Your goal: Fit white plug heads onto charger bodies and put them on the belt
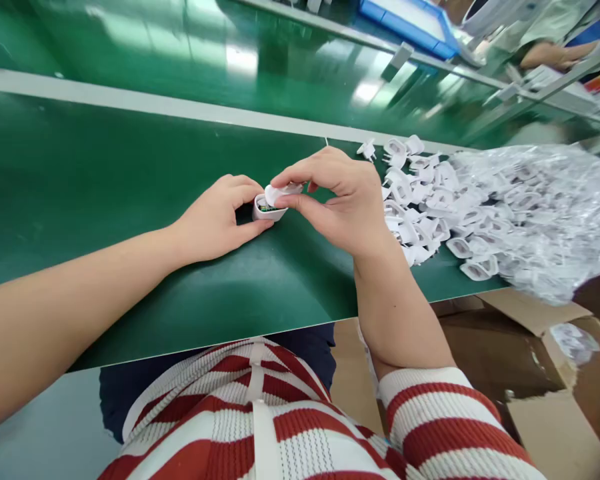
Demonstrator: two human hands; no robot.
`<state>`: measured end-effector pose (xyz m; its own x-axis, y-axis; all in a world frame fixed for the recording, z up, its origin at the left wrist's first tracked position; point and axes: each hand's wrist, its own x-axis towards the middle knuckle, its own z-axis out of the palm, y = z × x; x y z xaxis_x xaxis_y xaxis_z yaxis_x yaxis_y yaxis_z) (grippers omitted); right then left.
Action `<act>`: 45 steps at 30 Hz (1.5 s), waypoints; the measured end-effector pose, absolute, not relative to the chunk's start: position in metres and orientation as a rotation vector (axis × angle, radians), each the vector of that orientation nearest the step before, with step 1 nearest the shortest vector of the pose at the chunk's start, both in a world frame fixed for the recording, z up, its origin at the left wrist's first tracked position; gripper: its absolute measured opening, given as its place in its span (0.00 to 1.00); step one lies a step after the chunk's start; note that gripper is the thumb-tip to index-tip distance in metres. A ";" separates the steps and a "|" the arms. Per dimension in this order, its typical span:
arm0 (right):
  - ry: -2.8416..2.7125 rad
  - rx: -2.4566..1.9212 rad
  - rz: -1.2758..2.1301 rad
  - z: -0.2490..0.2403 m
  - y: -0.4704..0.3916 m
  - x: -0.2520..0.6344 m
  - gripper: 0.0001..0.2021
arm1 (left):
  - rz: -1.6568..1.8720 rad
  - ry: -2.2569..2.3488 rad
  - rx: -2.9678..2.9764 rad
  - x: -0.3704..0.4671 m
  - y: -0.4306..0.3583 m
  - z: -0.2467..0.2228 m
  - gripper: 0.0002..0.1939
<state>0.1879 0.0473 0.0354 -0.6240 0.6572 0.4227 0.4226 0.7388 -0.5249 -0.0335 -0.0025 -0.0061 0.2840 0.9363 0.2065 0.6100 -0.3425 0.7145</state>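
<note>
My left hand [223,217] grips a small white plastic housing [270,214] between thumb and fingers, low over the green work surface [165,160]. Its open top shows green and dark parts inside. Between the thumb and fingers of my right hand [337,193] is a white cover piece [280,193], tilted over the housing's far side, against or very near its rim. Fingers partly hide the cover.
White plug parts [413,193] lie heaped right of my right hand, partly in a clear plastic bag [560,213]. Open cardboard boxes [555,427] stand below at right. Beyond a rail is a blue tray [410,23]; a person's arm [555,56] shows at top right.
</note>
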 end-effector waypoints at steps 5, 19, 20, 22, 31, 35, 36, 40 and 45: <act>-2.407 -0.780 0.524 0.031 0.048 0.182 0.11 | 0.925 1.304 2.050 -0.035 0.001 -0.012 0.15; -2.403 -0.910 0.480 0.038 0.040 0.177 0.09 | 0.930 1.272 1.840 -0.031 -0.001 -0.006 0.13; -2.409 -0.924 0.461 0.040 0.038 0.176 0.10 | 0.927 1.277 1.834 -0.031 -0.001 -0.006 0.13; -2.431 -0.929 0.418 0.043 0.035 0.175 0.12 | 0.930 1.284 1.838 -0.031 -0.001 -0.006 0.13; -2.466 -0.967 0.367 0.048 0.035 0.167 0.13 | 0.950 1.325 2.004 -0.030 -0.002 -0.009 0.11; -2.428 -0.923 0.416 0.040 0.035 0.167 0.11 | 0.979 1.393 1.960 -0.030 -0.004 -0.007 0.17; -2.405 -0.923 0.441 0.038 0.035 0.167 0.10 | 0.980 1.407 1.930 -0.029 -0.005 -0.007 0.18; -2.261 -0.936 0.594 0.028 0.042 0.170 0.15 | 0.979 1.435 1.870 -0.026 -0.009 -0.003 0.18; -2.150 -1.338 0.273 0.031 0.070 0.194 0.21 | 1.052 1.770 1.707 -0.042 0.028 -0.003 0.19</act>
